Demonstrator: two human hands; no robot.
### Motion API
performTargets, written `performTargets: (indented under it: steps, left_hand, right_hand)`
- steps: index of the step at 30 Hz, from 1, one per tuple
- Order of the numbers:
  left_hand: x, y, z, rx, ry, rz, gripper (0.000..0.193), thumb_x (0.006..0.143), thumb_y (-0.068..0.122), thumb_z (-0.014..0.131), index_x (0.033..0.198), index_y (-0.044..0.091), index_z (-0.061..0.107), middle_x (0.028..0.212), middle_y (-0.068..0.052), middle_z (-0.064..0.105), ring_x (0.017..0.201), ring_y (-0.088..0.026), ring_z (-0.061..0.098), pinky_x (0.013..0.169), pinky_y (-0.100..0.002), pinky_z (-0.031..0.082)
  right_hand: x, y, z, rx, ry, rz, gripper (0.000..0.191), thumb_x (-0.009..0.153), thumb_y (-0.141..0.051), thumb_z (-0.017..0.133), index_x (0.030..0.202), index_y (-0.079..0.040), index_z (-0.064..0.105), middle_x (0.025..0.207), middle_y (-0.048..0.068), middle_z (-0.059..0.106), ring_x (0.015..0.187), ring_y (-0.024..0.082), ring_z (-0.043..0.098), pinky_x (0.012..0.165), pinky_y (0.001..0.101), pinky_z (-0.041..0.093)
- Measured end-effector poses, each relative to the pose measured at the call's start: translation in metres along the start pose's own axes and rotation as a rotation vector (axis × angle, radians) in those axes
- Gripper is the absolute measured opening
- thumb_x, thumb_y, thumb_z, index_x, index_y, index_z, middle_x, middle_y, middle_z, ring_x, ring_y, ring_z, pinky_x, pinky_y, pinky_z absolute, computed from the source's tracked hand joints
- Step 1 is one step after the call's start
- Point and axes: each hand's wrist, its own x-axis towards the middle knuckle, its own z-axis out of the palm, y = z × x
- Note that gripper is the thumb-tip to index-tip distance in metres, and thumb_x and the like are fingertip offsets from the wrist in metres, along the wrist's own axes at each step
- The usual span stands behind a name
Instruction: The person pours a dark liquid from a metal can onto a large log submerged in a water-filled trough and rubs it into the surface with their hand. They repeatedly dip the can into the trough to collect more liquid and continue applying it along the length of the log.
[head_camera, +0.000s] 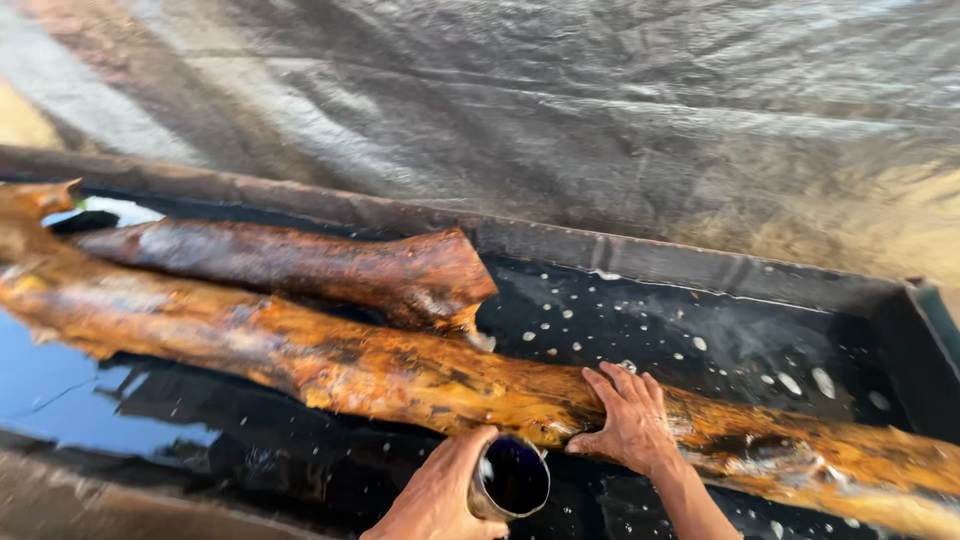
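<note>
Log (400, 375) — wet, rough, orange-brown

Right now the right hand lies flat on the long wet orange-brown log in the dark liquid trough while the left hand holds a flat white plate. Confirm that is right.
Not quite. The head view shows the left hand holding a small round metal cup filled with dark liquid, not a plate. The rest stands: the right hand lies flat on the long wet orange-brown log in the dark liquid trough.

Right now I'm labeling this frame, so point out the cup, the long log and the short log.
cup (512, 478), head view, on its dark open mouth.
long log (380, 375), head view, on its orange middle.
short log (300, 262), head view, on its wet top.
</note>
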Motion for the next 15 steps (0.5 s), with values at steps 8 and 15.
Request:
performTargets:
  steps: [8,15]
  left_hand:
    - [0.013,-0.081,0.059,0.285,-0.204,0.179,0.103,0.067,0.020,0.092,0.152,0.007,0.036,0.155,-0.019,0.044,0.145,-0.041,0.037,0.112,-0.073,0.023]
    - [0.026,-0.085,0.079,0.494,-0.219,0.091,0.111,0.062,0.017,0.094,0.154,0.009,0.034,0.142,-0.025,0.047,0.139,-0.045,0.039,0.112,-0.075,0.025]
  right_hand:
    - [0.003,0.005,0.014,-0.043,-0.031,-0.022,0.125,0.052,-0.068,0.092,0.158,-0.030,0.037,0.161,0.004,0.030,0.152,0.028,0.021,0.125,0.0486,0.012]
    - [0.008,0.006,0.018,-0.070,-0.039,-0.021,0.127,0.052,-0.070,0.091,0.158,-0.031,0.035,0.161,0.004,0.028,0.152,0.029,0.021,0.125,0.0495,0.012]
